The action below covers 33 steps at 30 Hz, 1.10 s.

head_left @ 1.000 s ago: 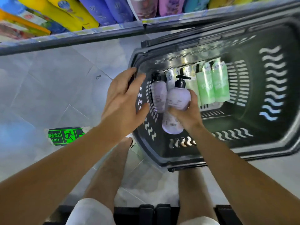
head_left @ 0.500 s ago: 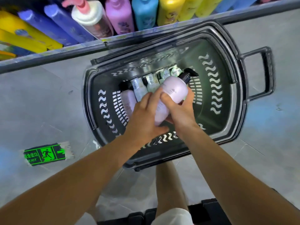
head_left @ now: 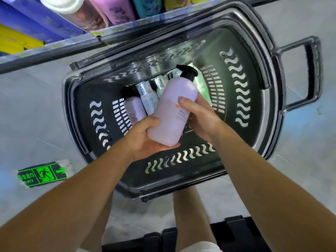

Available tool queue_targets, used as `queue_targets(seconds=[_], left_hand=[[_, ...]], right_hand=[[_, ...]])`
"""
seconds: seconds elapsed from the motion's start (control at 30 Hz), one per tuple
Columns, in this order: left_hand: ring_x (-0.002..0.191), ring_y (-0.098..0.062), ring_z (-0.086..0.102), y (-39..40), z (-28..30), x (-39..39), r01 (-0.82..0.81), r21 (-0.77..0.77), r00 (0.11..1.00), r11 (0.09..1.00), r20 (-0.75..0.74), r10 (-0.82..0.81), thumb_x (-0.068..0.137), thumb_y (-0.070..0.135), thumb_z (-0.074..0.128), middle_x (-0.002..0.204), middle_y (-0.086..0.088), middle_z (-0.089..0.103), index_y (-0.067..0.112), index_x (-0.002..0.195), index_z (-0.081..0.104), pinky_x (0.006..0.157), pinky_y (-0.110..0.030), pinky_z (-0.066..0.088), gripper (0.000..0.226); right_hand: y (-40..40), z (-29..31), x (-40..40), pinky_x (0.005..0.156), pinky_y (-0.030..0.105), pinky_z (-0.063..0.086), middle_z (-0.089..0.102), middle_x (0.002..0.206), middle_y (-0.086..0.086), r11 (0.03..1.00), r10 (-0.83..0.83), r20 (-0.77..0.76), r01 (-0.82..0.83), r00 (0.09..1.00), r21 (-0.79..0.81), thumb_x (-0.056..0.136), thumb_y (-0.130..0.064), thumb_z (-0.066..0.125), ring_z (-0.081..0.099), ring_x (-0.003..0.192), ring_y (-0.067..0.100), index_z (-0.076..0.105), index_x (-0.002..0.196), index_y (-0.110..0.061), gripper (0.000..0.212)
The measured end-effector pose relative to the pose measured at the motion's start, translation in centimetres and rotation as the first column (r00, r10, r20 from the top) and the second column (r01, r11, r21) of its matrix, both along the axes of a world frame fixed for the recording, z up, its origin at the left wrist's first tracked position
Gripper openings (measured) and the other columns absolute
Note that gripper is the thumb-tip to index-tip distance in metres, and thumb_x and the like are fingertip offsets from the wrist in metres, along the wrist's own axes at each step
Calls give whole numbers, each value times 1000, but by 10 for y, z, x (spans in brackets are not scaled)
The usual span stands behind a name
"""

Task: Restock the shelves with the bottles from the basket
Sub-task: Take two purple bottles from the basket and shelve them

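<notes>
Held above the basket (head_left: 269, 99): one lilac pump bottle (head_left: 174, 113), black pump head pointing toward the shelf side, body tilted, base nearest the person. Cradled from below at its base by the left hand (head_left: 145, 140), palm up, thumb curled over the near-left side of the bottle. Gripped at mid-body by the right hand (head_left: 201, 119), thumb across the front of the label, fingers wrapped behind on the basket's right side. Both hands closed around this same bottle, well clear of the basket floor.

Lying on the basket floor, under and beyond the lifted bottle: a second, smaller lilac bottle (head_left: 134, 111) with a dark cap, toward the basket's left wall; just right of it a pale bottle with printed characters (head_left: 148, 99); next right another light bottle with characters (head_left: 161, 86), partly hidden behind the lifted one. Farther right in the basket, a blurred green shape (head_left: 201, 84), too indistinct to identify. All lying side by side, caps toward the shelf-side wall.

Basket dark grey, slotted walls with wavy cut-outs, resting on the pale floor. One handle (head_left: 309, 73) sticking out from the basket's right end.

Directly beyond the basket's far rim: the shelf edge (head_left: 54, 53), with stocked bottles above it in purple (head_left: 36, 20), pink (head_left: 112, 10), yellow (head_left: 14, 40) and teal (head_left: 147, 6).

On the floor left of the basket: a green exit sign sticker (head_left: 42, 174). Bare legs visible below the basket's near rim.
</notes>
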<state>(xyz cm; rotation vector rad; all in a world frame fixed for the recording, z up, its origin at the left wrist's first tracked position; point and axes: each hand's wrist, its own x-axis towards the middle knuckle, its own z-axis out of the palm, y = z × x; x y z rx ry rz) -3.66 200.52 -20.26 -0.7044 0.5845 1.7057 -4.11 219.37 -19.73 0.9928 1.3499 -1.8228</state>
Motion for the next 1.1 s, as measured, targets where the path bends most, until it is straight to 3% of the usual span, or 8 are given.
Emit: queue_targets(seconds=[0.13,0.23,0.33,0.5,0.63,0.73,0.9,1.1], left_hand=[[118,-24,59,-9,-15,-4,212,-341,951,916,-142,-273,64,33,73,119,-1,68,20,125,62,92,-43,51,63],[109,-13,61,-22,-35,0,248,-807,790,535,-151,-594,69,46,73,124,4,63,29,127,61,94,-33,49,62],[104,-10,55,-33,-65,6,135,-959,694,248,-87,-715,79,35,75,131,1,58,26,139,52,88,-25,40,65],[128,-24,44,-35,-116,9,41,-986,702,159,-85,-707,81,25,77,143,-7,43,21,152,30,88,-19,28,85],[97,-12,48,-38,-156,15,28,-984,811,179,-82,-580,80,22,78,104,15,45,25,156,18,74,-16,36,97],[89,-12,56,-37,-183,18,18,-974,854,226,-103,-511,80,17,76,126,10,47,28,158,10,58,-4,40,102],[144,-31,28,-29,-216,24,12,-993,828,115,-55,-558,81,25,76,163,-6,10,35,157,-5,112,-35,33,111],[140,-38,34,-28,-229,23,25,-999,770,45,-10,-638,77,30,82,160,-13,15,35,155,-12,110,-50,39,122]], right_hand=[[-10,-17,0,87,49,58,65,116,0,988,1,-15,1,1000,152,62,-25,82,67,102,20,50,129,-34,75],[-15,-32,5,87,48,57,56,121,-4,926,128,-89,-87,988,367,62,-21,87,61,106,18,41,130,-39,85],[-22,-57,8,96,45,51,48,130,1,825,223,-75,-147,972,546,62,-26,89,53,115,21,36,139,-33,94],[-27,-100,10,100,44,48,47,131,1,742,268,-28,-188,963,644,64,-30,89,49,117,20,34,144,-28,96],[-34,-127,12,102,43,48,46,133,1,717,306,-29,-211,952,664,62,-31,89,49,119,19,34,143,-29,98],[-37,-144,15,96,33,46,45,129,-1,712,340,-45,-225,939,665,62,-31,90,46,111,14,34,142,-31,98],[-39,-167,19,87,24,39,43,125,-4,703,379,-81,-230,922,673,60,-34,89,44,107,10,35,142,-30,99],[-42,-176,24,87,27,42,45,129,1,693,391,-81,-235,917,681,59,-35,89,47,112,15,35,142,-29,99]])
